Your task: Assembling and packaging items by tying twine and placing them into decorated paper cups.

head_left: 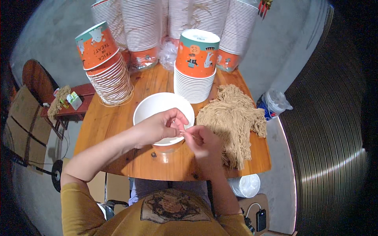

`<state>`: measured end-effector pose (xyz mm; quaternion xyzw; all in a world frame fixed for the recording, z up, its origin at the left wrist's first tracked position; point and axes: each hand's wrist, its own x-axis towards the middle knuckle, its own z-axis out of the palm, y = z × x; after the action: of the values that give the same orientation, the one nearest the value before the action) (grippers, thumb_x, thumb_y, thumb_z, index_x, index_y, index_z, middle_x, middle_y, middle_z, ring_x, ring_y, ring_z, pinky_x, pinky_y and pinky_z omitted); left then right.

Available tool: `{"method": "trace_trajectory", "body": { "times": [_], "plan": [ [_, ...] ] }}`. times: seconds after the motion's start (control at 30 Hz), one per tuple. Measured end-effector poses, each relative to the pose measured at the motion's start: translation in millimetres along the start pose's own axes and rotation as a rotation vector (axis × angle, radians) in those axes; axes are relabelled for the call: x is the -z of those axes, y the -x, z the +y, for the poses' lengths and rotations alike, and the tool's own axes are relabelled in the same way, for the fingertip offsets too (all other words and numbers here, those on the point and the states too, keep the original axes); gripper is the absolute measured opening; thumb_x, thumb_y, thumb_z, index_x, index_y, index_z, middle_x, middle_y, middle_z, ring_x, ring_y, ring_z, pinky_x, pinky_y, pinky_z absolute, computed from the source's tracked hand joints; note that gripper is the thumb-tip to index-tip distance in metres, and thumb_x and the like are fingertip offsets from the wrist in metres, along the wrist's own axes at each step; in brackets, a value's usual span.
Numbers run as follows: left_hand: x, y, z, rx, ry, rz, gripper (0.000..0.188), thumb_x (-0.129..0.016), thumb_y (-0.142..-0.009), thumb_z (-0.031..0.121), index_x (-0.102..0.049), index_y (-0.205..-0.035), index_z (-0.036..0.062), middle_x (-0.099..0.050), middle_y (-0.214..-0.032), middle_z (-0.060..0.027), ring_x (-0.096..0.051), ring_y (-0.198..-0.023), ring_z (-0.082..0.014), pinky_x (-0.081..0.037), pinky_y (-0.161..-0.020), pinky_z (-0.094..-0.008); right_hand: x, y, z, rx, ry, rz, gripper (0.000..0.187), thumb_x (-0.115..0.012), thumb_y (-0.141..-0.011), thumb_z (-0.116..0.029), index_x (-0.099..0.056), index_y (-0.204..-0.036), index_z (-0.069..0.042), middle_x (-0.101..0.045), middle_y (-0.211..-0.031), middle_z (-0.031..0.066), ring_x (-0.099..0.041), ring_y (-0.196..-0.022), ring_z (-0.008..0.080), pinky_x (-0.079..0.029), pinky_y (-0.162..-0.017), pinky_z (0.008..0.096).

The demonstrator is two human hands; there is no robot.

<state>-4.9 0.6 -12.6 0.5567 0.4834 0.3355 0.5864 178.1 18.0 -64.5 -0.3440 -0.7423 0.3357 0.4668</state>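
A paper bucket, white inside and orange outside, stands mouth up on the wooden table in front of me. My left hand reaches over its mouth, fingers curled in a pinch near the right side of the rim. Close against it, my right hand is also pinched at the rim's near right. Between the fingertips runs what looks like a thin pale string; its ends are hidden by the fingers. Just right of my right hand lies a large heap of tan strings.
Behind the bucket stands an upside-down stack of orange and green paper buckets. A leaning stack at the left has tan strings draped round it. Tall bagged stacks line the back of the wooden table. A red bench is at far left.
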Motion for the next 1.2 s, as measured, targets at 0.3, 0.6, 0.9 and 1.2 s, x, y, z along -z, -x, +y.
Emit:
{"method": "trace_trajectory", "body": {
  "times": [0.3, 0.6, 0.9, 1.2],
  "plan": [
    [-8, 5, -5, -0.152, -0.179, 0.011, 0.027, -0.055, -0.087, -0.001, -0.048, -0.112, 0.0036, -0.049, -0.091, -0.0014, -0.047, -0.082, -0.0096, -0.041, -0.074, -0.0232, 4, -2, -10, 0.009, 0.112, -0.005, 0.011, -0.068, -0.08, -0.011, -0.061, -0.087, -0.006, -0.065, -0.075, 0.0091, -0.065, -0.066, 0.0216, -0.05, -0.059, 0.0324],
    [-10, 7, 1, -0.313, -0.696, 0.165, 0.012, -0.06, -0.079, 0.003, -0.056, -0.091, 0.0017, -0.042, -0.092, -0.0096, -0.048, -0.086, -0.0207, -0.043, -0.078, -0.0304, -5, 1, -5, 0.064, 0.045, 0.11, 0.005, -0.068, -0.079, -0.005, -0.063, -0.08, -0.005, -0.047, -0.057, 0.0002, -0.04, -0.051, 0.0062, -0.034, -0.047, 0.0245],
    [-14, 5, -5, -0.353, -0.728, 0.275, 0.009, -0.06, -0.078, 0.004, -0.054, -0.085, 0.0016, -0.052, -0.083, -0.013, -0.057, -0.078, -0.0269, -0.046, -0.072, -0.0348, -11, 1, -4, 0.082, 0.05, 0.119, 0.004, -0.067, -0.079, -0.005, -0.063, -0.08, -0.005, -0.05, -0.06, 0.0009, -0.042, -0.051, 0.0074, -0.035, -0.047, 0.0248],
    [-11, 2, -16, -0.235, -0.347, 0.27, 0.008, -0.061, -0.082, 0.002, -0.053, -0.085, 0.003, -0.048, -0.07, 0.0019, -0.044, -0.064, -0.0053, -0.04, -0.057, -0.023, -15, 5, 3, 0.255, 0.128, 0.191, 0.008, -0.069, -0.077, -0.003, -0.062, -0.081, -0.005, -0.055, -0.065, 0.0054, -0.05, -0.052, 0.0126, -0.042, -0.05, 0.0275]
  ]
}}
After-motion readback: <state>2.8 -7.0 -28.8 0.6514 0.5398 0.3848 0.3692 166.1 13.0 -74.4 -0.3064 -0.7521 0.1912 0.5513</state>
